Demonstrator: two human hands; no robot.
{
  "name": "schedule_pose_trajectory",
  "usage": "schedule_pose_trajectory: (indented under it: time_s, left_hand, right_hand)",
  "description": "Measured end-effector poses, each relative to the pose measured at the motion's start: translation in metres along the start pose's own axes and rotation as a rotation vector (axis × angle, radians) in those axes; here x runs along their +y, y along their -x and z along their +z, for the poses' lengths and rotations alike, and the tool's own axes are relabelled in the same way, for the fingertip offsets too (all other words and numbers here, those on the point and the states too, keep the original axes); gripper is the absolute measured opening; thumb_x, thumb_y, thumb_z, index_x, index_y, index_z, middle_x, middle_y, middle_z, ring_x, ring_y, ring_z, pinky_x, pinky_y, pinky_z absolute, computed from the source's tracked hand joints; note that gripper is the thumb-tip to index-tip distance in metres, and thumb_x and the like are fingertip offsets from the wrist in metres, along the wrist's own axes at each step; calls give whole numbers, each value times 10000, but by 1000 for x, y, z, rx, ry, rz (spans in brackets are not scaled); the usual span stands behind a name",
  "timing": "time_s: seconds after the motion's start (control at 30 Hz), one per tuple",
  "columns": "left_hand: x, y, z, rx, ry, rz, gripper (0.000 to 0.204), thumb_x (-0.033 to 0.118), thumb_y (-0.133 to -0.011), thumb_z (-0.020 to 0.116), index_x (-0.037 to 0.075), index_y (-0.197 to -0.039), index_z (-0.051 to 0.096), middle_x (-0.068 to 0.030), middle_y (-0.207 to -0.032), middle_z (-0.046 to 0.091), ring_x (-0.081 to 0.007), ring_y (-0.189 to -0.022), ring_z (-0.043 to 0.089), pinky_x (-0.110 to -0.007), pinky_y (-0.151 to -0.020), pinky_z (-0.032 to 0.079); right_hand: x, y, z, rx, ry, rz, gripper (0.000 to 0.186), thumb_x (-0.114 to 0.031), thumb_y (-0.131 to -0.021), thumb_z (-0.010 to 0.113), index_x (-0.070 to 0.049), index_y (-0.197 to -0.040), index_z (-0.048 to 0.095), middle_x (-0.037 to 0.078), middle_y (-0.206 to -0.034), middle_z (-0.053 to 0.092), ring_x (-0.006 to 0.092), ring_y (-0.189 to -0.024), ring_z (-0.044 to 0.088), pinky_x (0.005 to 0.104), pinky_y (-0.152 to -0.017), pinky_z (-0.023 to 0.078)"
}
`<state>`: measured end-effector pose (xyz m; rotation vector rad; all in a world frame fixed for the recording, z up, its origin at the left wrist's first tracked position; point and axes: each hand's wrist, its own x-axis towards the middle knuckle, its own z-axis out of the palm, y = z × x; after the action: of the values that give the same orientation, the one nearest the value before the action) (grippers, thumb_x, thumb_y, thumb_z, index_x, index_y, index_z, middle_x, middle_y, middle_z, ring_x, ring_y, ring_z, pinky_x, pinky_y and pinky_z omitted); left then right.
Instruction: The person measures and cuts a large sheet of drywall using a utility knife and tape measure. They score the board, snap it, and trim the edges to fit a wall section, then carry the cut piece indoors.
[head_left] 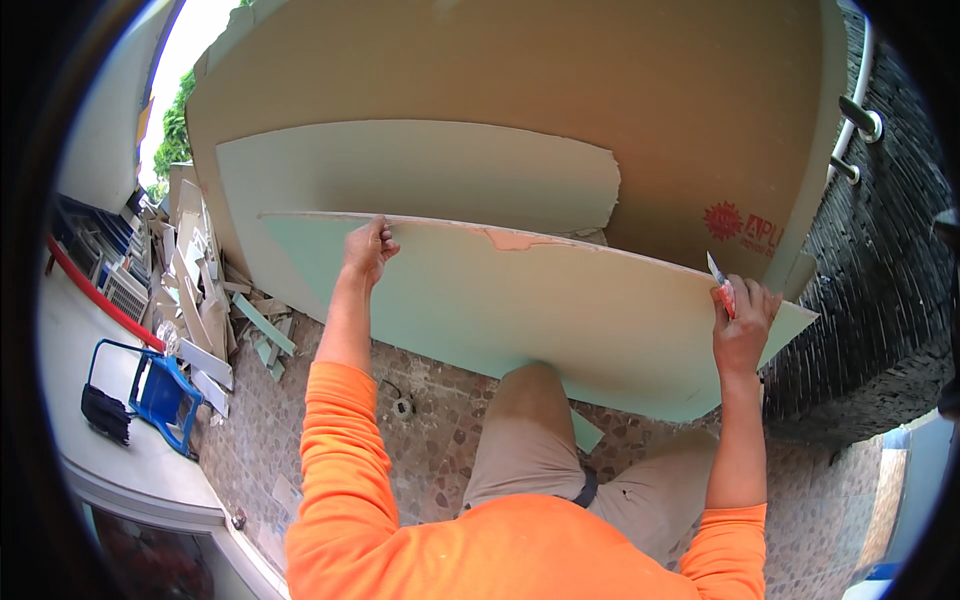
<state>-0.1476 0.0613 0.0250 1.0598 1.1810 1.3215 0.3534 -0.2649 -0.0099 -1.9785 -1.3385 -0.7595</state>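
Observation:
A large pale-green drywall sheet stands tilted in front of me, its long upper edge running across the view. Along that edge a patch of facing paper is torn, showing pinkish. My left hand is closed over the upper edge, left of the middle. Near the sheet's right end, my right hand grips a utility knife with a red handle, blade pointing up. The right fingers also rest at the sheet's edge. My bent knee is against the sheet's lower part.
Behind stands a big brown board with a shorter pale board piece before it. Scrap offcuts heap up at left, near a blue folding item and a red hose. A dark stone wall rises at right.

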Motion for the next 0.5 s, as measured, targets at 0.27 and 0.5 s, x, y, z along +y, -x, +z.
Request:
schedule_pose_trajectory:
  time_s: [0.27,0.5]
  left_hand:
    - [-26,26,24,-36,-276,325,460,395,-1034,626,35,-754,563,-28,-677,547,-113,-533,567,-293,-503,529]
    - [-7,40,16,-29,-151,-90,539,537,-999,608,6,-904,603,-68,-787,605,-182,-594,628,-344,-560,593]
  right_hand:
    - [-4,0,-1,5,9,2,383,-302,-908,728,-102,-1229,668,98,-1190,639,337,-1217,550,606,-1184,280]
    - [-4,4,-4,4,19,-7,389,-298,-908,731,-96,-1233,665,92,-1189,636,332,-1229,545,612,-1185,276]
